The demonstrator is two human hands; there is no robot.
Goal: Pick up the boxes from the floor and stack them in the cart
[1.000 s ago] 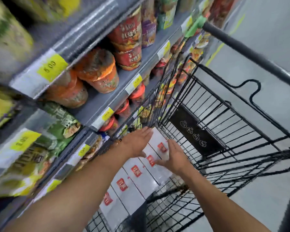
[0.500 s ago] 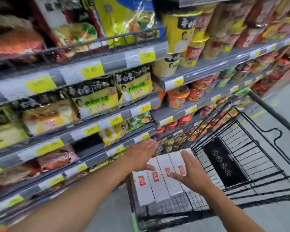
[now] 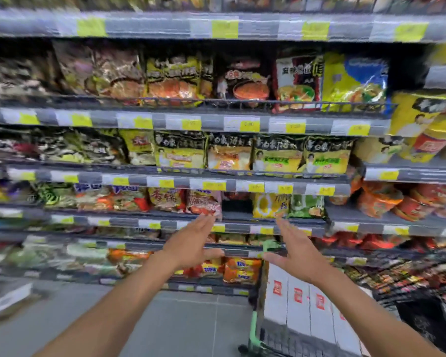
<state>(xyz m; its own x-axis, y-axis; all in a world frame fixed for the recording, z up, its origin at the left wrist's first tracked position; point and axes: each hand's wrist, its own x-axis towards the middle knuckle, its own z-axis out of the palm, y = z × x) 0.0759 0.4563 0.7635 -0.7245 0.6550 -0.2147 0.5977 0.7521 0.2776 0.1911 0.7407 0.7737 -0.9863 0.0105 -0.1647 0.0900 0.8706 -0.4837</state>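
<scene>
Both hands are up in the air and hold nothing. The left hand (image 3: 191, 243) sits near the centre of the view, with the right hand (image 3: 296, 256) just toward 3 o'clock of it. Their fingers are straight and spread, and the palms are turned toward one another.

The white boxes (image 3: 298, 300) stand in the shopping cart (image 3: 254, 328) at about 5 o'clock, below the right hand. They are packed upright, side by side and touching, each with a small red mark on its upper face. Three are plain to count. A fourth red mark peeps out beside the right forearm, so four seems likely, and more may be hidden behind the arm. There is one cart.

At 8 o'clock a pale slab (image 3: 8, 301) lies on the grey floor (image 3: 186, 325). It may be one more box, but it is too blurred to say.

These look like smooth, stiff cardboard cartons, tall and narrow. They are probably light enough for two hands, though the corners would dent if knocked. The surest hold is likely flat palms pressed on two opposite long sides. Fingers hooked under the bottom edge would help, since slick faces may slide.

From 9 to 3 o'clock run the shelves (image 3: 216, 124), crowded with noodle packets (image 3: 229, 155) too many and too smeared to count
</scene>
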